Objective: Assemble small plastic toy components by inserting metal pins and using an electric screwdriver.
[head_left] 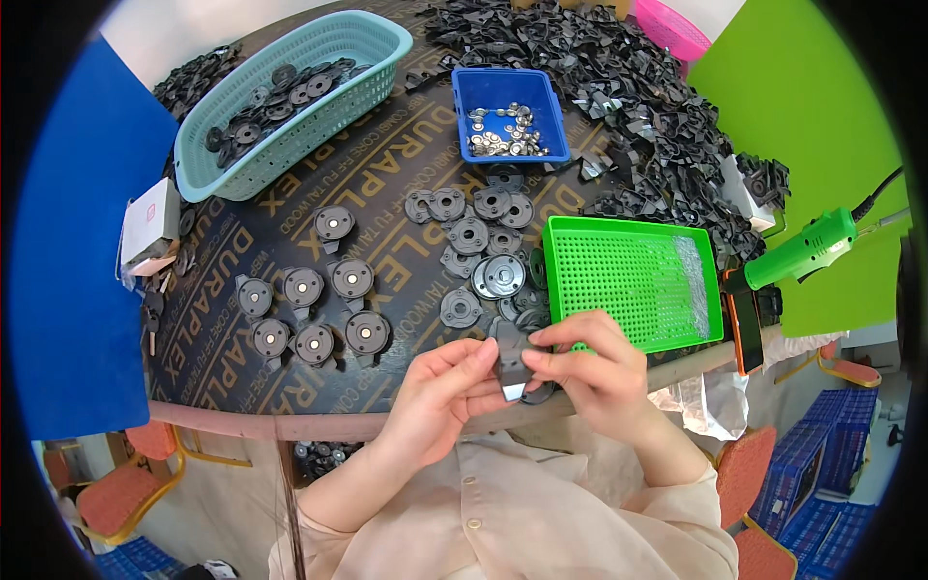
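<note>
Just above the table's near edge, a dark grey plastic part (pixel 510 356) with a shiny metal tip is pinched between both hands. My left hand (pixel 440 391) grips it from the left, thumb on top and fingers curled beneath. From the right, my right hand (pixel 594 372) holds its upper side with thumb and fingertips. Beyond my hands lies a loose cluster of dark round discs (pixel 469 235), one with a silvery face (pixel 503 275). Farther left, several assembled round pieces (pixel 314 343) with pale centres and short tabs lie spaced apart. My fingers cover some of the held part.
A green perforated tray (pixel 633 338) holds small silvery pieces. To its right are a green electric screwdriver (pixel 802 249) and an orange-edged device (pixel 744 324). Beyond stand a blue bin (pixel 464 106) of metal buttons, a teal basket (pixel 261 184) and a heaped pile of dark parts (pixel 648 116).
</note>
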A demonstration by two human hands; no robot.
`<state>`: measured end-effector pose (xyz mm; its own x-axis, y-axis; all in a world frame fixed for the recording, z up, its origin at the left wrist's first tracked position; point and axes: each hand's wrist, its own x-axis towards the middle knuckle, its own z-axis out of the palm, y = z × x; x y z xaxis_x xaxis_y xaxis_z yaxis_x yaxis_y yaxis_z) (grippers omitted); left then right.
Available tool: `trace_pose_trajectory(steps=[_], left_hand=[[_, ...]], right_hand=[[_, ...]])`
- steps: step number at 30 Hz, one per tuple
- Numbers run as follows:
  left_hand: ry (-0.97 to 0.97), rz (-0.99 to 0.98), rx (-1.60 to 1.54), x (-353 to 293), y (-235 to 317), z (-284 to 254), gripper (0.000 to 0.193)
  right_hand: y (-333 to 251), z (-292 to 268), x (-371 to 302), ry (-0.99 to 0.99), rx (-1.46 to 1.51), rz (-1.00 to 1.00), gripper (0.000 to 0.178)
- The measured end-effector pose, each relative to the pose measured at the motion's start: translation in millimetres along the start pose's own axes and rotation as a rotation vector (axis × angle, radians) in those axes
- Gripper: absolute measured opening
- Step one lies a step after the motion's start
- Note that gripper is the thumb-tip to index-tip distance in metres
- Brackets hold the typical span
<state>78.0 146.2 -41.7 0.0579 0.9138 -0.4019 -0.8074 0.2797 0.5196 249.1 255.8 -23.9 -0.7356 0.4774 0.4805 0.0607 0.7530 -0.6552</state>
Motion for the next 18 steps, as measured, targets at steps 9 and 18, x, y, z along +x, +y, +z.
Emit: trace_pose_trajectory(steps=[9,18], left_hand=[[0.069,-0.003,-0.086,-24,18,-4,0.015],[0.543,0.861,1.537,-38,173,-88,0.022]], right_hand=[[-14,7,15,-0.088,0.023,-0.071,0.029],[64,-41,149,-0.219,-0.500,0.019,0.025]])
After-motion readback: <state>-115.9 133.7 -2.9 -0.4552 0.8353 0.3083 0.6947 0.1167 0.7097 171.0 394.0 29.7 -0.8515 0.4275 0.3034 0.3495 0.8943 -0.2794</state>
